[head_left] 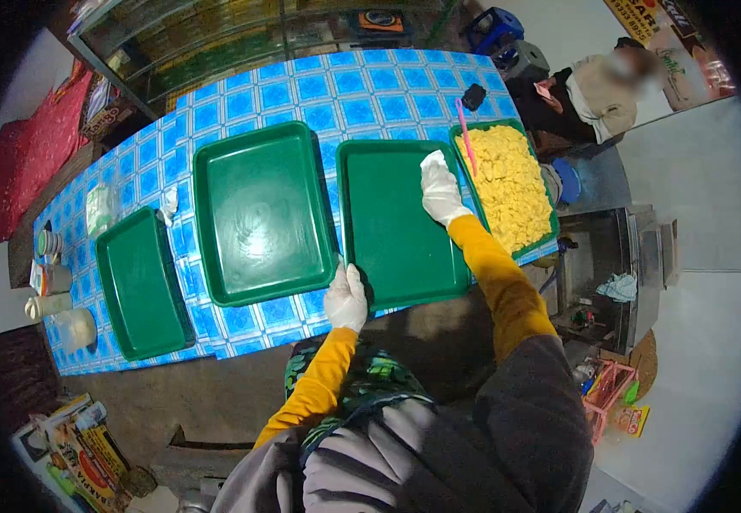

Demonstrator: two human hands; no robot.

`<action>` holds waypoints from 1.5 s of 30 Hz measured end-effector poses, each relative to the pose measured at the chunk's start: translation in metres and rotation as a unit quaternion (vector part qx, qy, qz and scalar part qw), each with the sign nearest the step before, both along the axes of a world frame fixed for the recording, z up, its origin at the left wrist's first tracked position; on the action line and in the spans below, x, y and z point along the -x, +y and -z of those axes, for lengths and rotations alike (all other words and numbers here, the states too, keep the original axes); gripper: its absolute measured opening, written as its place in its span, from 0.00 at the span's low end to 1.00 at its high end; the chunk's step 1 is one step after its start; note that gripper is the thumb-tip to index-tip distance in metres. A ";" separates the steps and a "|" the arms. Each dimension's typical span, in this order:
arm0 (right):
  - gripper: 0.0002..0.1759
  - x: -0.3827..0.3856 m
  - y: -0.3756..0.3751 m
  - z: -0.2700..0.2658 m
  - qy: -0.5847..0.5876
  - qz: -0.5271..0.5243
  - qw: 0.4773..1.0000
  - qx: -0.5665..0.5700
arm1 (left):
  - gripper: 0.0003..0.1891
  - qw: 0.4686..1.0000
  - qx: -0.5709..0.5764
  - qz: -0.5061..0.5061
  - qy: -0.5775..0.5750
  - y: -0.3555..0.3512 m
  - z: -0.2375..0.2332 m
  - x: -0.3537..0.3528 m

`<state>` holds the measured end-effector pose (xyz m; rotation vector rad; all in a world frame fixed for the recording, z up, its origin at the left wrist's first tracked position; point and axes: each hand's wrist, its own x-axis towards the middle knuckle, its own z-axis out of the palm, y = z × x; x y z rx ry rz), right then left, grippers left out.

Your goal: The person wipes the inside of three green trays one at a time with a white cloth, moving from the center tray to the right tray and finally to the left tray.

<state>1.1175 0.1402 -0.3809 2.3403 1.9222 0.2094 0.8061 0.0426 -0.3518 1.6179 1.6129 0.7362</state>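
My left hand (346,299), in a white glove, grips the near left rim of a green tray (387,248), its fingers closed at the edge. Over the right side of the same tray is my gloved right hand (449,202), closed on a crumpled white tissue (435,168). The tray's flat bottom is bare. Just right of it stands another green tray heaped with a yellow crumbly mass (503,179). A pink-handled utensil (465,128) leans on that mass.
Two more green trays, a large one (255,214) and a smaller one (141,282), lie to the left on the blue checked tablecloth (250,329). Jars (75,329) line the left end. A black object (474,97) lies at the back. A person (597,98) sits beyond the right corner.
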 end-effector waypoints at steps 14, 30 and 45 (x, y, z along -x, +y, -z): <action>0.08 0.205 -0.147 0.014 0.303 0.005 0.953 -0.006 | 0.27 0.986 0.078 -0.024 -0.148 0.000 -0.002 0.000; 0.14 0.069 -0.101 -0.018 0.655 0.272 0.687 -0.159 | 0.26 0.988 0.054 0.003 -0.141 0.000 0.021 -0.001; 0.19 0.098 -0.098 0.037 0.439 0.187 0.849 -0.226 | 0.26 0.993 0.042 0.012 -0.108 -0.001 0.017 0.002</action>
